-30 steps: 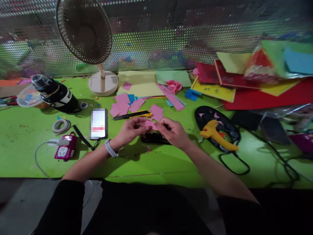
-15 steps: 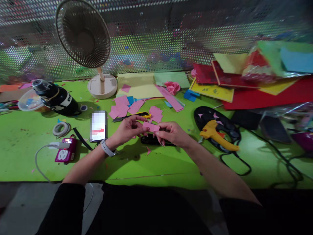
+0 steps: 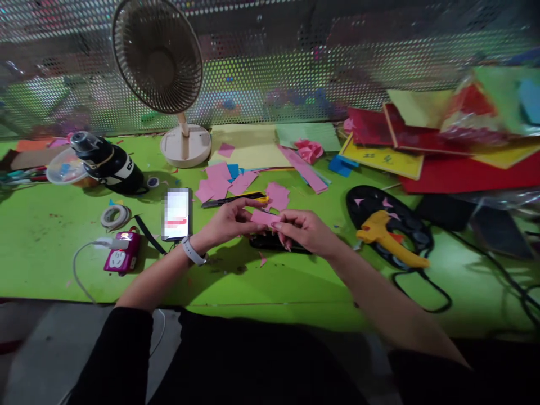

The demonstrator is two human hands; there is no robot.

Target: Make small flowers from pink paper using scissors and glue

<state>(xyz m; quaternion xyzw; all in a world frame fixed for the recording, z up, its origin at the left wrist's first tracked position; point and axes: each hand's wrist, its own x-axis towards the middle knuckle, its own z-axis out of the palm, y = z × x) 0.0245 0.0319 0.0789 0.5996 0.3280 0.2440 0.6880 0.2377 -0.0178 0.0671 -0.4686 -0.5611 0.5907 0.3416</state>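
Note:
A small pink piece of paper [image 3: 264,217] is held between my two hands above the green table [image 3: 228,284]. My left hand [image 3: 233,219] pinches its left end, and my right hand [image 3: 302,229] grips the right end with thumb and fingers. Under my right hand lies a long black object [image 3: 262,242], partly covered, its kind unclear. Just beyond my left fingers rests a utility knife [image 3: 236,198] with a yellow end. Cut pink paper pieces [image 3: 218,181] are scattered behind it, and another jagged pink piece [image 3: 278,197] lies past my fingertips.
A fan [image 3: 185,147], a black bottle [image 3: 113,169], a phone [image 3: 176,214], a tape roll [image 3: 115,216] and a purple power adapter [image 3: 122,253] stand to the left. At right, a yellow glue gun [image 3: 390,241] lies on a black tray [image 3: 358,211], near piled coloured sheets [image 3: 447,174].
The view has shifted, so the whole scene sits slightly further right. Both hands still hold the pink paper, which looks a little more level.

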